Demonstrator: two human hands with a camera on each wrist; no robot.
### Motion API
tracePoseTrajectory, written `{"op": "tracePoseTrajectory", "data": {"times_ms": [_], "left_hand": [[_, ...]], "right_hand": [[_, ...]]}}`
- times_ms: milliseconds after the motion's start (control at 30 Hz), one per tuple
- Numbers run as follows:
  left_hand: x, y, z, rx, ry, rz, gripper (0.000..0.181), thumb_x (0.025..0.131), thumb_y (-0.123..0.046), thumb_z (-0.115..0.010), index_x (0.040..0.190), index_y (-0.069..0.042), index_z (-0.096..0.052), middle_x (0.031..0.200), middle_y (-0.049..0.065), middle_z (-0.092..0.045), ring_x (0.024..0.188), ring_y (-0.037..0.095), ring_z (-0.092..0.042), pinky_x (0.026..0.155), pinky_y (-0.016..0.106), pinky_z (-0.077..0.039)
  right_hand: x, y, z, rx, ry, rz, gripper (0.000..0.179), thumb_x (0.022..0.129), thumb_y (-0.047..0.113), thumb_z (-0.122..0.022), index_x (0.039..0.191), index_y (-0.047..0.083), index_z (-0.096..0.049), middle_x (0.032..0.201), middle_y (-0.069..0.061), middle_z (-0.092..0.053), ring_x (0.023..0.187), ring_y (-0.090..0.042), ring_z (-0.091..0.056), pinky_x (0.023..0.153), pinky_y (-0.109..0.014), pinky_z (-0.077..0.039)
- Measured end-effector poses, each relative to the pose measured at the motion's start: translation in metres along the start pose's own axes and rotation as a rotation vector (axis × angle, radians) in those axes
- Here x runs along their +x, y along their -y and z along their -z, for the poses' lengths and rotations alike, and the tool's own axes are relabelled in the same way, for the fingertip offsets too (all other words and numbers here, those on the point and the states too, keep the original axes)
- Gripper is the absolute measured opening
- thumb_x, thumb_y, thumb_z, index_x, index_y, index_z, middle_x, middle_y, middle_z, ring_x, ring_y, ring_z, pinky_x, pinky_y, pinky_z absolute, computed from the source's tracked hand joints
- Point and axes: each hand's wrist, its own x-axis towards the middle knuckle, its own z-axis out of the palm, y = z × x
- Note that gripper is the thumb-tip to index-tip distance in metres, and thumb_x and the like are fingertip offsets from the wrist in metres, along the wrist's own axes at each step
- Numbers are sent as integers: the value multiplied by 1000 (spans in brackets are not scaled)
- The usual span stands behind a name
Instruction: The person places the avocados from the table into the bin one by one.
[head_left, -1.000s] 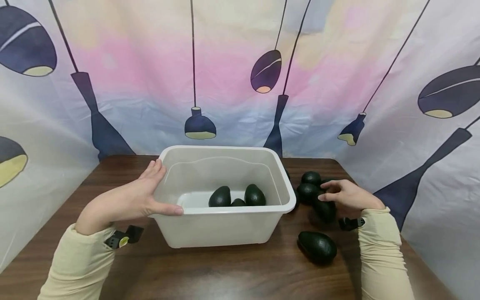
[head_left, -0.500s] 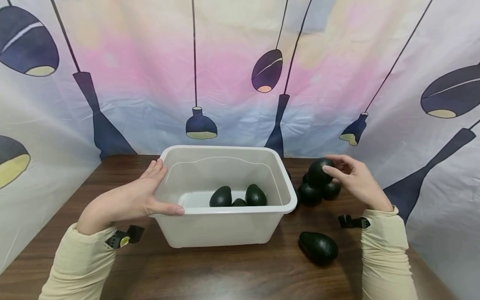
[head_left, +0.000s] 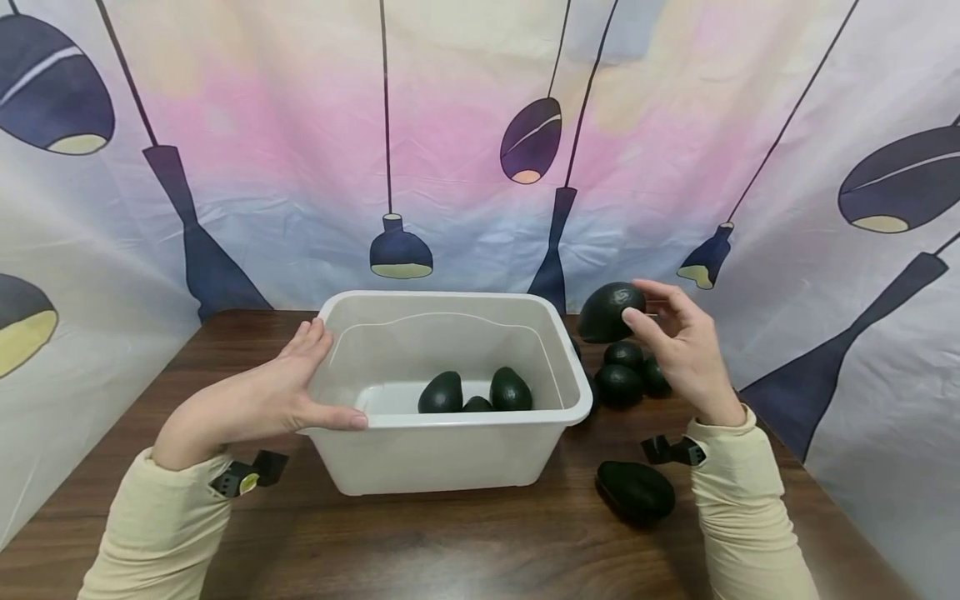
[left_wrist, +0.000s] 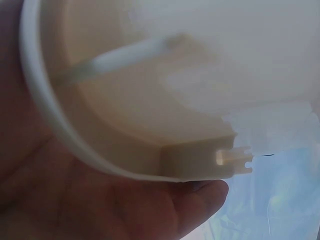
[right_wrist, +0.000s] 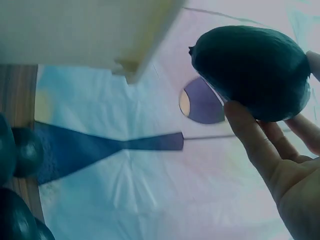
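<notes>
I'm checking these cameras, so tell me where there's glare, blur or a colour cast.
Head view: pale glare on the table toward the bottom; left wrist: white bin blurred, left hand shadowed; right wrist: bluish cast, held avocado dark.

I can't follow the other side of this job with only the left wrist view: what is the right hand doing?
Observer: The right hand holds a raised avocado to the right of the tub.
Operator: Do any avocados show inside the tub?
Observer: Yes, the head view shows three inner avocados, their lower parts hidden by the front wall.
Operator: Does one lie apart from the pile?
Observer: Yes, a lone avocado lies nearer the person than the pile.
</notes>
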Motion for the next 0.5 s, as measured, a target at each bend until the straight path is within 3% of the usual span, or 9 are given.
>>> {"op": "tracePoseTrajectory", "data": {"times_ms": [267,500], "left_hand": [[-1,-1,0,-2,-4,-8,125,76,-57,-75,150,12,-2,156,32,10,143,44,15,110,64,-8],[-1,0,0,1,0,-4,124,77,-58,-75,150,12,-3,155,32,10,143,44,15,110,64,-8]], "right_hand": [[-1,24,-23,79,1,110,41,91,-8,-60,130,-10,-52,118,-8,-58,106,-13,-58,84,-18,-49],[-1,3,-31,109,50,170,49,88,-9,-64,135,1,-54,122,-12,-55,107,-19,-59,86,-22,-50]]}}
